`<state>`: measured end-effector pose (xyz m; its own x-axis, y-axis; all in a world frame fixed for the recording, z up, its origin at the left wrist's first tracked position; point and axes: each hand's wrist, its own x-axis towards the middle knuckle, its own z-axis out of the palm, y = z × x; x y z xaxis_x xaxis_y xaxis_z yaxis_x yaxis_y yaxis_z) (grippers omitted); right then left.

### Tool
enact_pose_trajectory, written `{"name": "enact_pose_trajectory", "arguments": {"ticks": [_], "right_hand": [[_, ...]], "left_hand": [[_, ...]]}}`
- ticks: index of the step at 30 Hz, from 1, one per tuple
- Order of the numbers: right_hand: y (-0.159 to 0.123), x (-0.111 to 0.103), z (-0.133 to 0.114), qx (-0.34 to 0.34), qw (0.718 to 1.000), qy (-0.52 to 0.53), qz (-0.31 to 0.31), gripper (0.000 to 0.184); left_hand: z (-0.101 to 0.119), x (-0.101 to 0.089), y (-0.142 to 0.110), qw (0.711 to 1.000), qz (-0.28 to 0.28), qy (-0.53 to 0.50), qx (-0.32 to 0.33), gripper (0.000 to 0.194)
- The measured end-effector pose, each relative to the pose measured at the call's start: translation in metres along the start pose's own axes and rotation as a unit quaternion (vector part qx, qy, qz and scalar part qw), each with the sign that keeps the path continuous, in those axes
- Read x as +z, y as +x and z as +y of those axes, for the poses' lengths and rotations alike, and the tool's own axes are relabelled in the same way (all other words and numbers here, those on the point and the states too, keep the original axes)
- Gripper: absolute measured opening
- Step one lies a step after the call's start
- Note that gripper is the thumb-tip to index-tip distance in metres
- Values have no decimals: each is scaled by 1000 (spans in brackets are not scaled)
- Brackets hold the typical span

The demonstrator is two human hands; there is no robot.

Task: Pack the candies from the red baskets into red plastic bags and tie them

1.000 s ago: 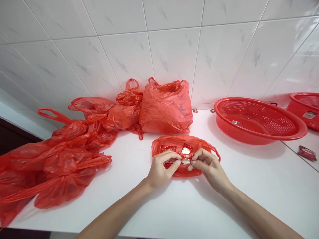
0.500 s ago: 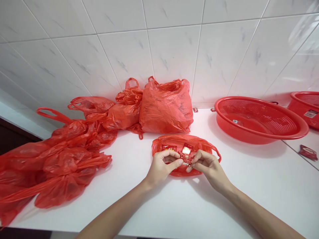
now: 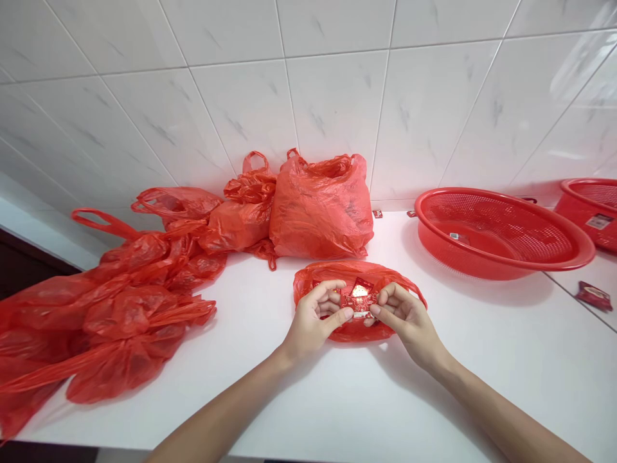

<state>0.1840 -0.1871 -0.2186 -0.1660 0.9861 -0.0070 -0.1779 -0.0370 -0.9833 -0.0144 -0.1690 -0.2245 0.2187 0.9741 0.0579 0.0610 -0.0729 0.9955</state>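
Both my hands meet over a small open red plastic bag [image 3: 400,283] lying on the white counter [image 3: 337,399]. My left hand [image 3: 313,318] and my right hand [image 3: 402,315] each pinch one end of a small red packet [image 3: 355,303] with a pale patterned face. The packet is held just above the bag's mouth. Another small red and gold packet [image 3: 361,287] lies inside the bag behind it.
A full tied red bag [image 3: 321,206] stands against the tiled wall, with several more red bags [image 3: 120,302] heaped to the left. A red mesh basket [image 3: 501,231] sits at the right, a second basket [image 3: 590,212] beyond it. A loose red packet [image 3: 594,294] lies far right.
The packet between my fingers has been turned and lifted slightly toward the bag's mouth; my fingers shifted their pinch on it. Nothing else moved.
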Motion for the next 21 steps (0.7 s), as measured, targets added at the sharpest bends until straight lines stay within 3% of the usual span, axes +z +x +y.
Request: {"name": "enact_pose_trajectory", "arguments": {"ticks": [4,10,15,21], "right_hand": [[3,-4,6,-44,997,-59,9,32],[6,-16,8,-127,975,-169,68,26],[7,-26,1,-184,943,-242,132,18],[12,-41,-4,-211,909,-296,203,13]], "left_hand": [[-2,-5,3,998,50,40,26,39],[-1,-22,11,978,103,144,106,28],[6,-27,13,945,110,246,183,17],[1,-29,14,941,74,276,179,12]]}}
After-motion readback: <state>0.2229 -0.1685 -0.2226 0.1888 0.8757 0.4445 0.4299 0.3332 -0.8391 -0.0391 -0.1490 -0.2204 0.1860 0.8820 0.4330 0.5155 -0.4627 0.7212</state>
